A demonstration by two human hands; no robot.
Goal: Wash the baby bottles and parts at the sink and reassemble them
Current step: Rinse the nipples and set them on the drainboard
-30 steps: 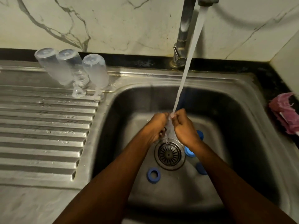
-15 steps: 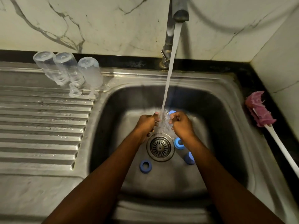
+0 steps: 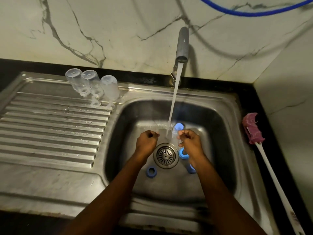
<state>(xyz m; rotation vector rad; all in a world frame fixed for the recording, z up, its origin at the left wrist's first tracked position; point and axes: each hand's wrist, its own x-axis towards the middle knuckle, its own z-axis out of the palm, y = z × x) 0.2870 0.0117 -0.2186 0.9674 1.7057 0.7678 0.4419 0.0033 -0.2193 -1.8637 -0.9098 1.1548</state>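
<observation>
A moment ago the hands were pressed together under the water stream (image 3: 172, 116). They have now drawn apart, with the left hand (image 3: 147, 140) to its left and the right hand (image 3: 190, 141) to its right. The clear part (image 3: 175, 134) is now only at the right hand's fingers. The view has tipped up, bringing a blue hose (image 3: 250, 13) into the upper right.

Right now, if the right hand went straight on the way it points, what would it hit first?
Most likely the round blue plastic cap just beyond the right hand, next to the falling water. Depth is unclear, so the hand could pass over it.
</observation>
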